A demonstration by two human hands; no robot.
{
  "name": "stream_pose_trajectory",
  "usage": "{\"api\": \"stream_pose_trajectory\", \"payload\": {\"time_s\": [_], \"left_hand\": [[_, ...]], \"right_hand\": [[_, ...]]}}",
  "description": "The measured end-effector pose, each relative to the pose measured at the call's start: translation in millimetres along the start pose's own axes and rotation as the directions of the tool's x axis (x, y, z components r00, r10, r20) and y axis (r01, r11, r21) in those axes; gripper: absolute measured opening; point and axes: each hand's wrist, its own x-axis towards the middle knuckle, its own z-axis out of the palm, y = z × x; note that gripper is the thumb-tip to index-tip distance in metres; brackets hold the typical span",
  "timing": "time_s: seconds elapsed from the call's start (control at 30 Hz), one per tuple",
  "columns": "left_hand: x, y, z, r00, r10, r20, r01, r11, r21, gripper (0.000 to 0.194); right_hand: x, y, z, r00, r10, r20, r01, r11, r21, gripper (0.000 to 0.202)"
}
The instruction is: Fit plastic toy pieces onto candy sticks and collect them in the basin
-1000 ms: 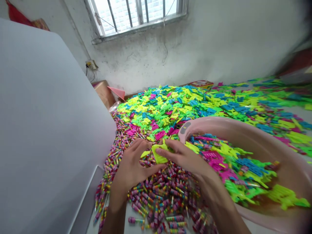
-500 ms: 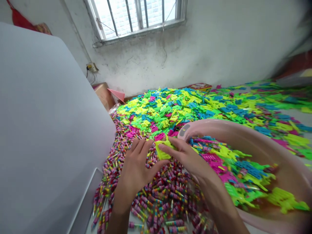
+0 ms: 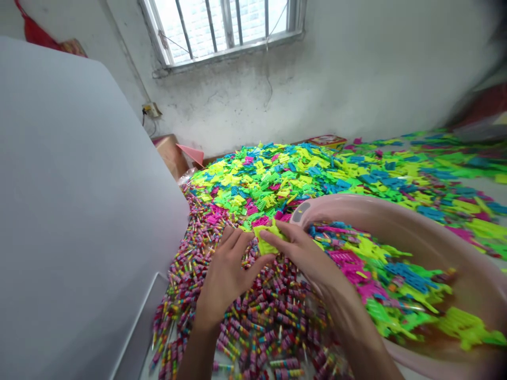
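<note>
Left hand (image 3: 226,264): shifted rightward — whether it grips, cannot tell.
Right hand (image 3: 307,253): pinches yellow piece (image 3: 266,247).
Multicoloured tubes (image 3: 287,363): slack pinch could lose it there.

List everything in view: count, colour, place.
tub: one, pink, right
panel: one, white, left
window: one, grey-framed, top
wall: one, whitish, back
plastic piece: one, yellow, centre
toy pieces: many, neon, heaped and in tub
tubes: many, multicoloured, bottom centre
cardboard box: one, brown, behind panel
triangle: one, pink, by wall
flat box: one, red-yellow, by wall
socket: one, cream, on wall
red item: one, top left
left hand: one, beside piece
right hand: one, holding piece
</note>
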Motion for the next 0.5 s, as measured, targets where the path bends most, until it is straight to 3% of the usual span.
{"api": "stream_pose_trajectory", "payload": {"time_s": [0.1,0.2,0.3,0.37,0.43,0.5], "left_hand": [[1.8,-8.4,3.6,0.995,-0.099,-0.005,0.098,0.991,-0.086,0.026],[-0.5,-26.2,11.4,0.948,-0.316,0.045,0.316,0.949,-0.001,0.033],[-9.8,-47.8,27.3,0.853,-0.467,0.234,0.407,0.875,0.261,0.039],[-18.1,-59.6,40.8,0.804,-0.508,0.309,0.418,0.853,0.313,0.043],[-24.9,-67.4,53.3,0.769,-0.53,0.358,0.43,0.843,0.324,0.046],[-28.8,-71.5,62.3,0.753,-0.53,0.39,0.434,0.845,0.311,0.042]], "right_hand": [[-3.4,-7.0,-16.0,0.999,-0.026,-0.032,0.022,0.994,-0.108,0.045],[-13.7,-14.5,-46.6,0.974,-0.077,-0.213,0.009,0.953,-0.304,0.048],[-28.9,-19.0,-78.4,0.899,-0.045,-0.435,-0.178,0.871,-0.458,0.047],[-37.8,-20.8,-91.0,0.804,-0.035,-0.593,-0.27,0.868,-0.418,0.042],[-43.2,-22.7,-94.0,0.726,-0.075,-0.684,-0.214,0.92,-0.328,0.041],[-44.3,-24.9,-89.6,0.697,-0.128,-0.705,-0.084,0.963,-0.257,0.042]]}}
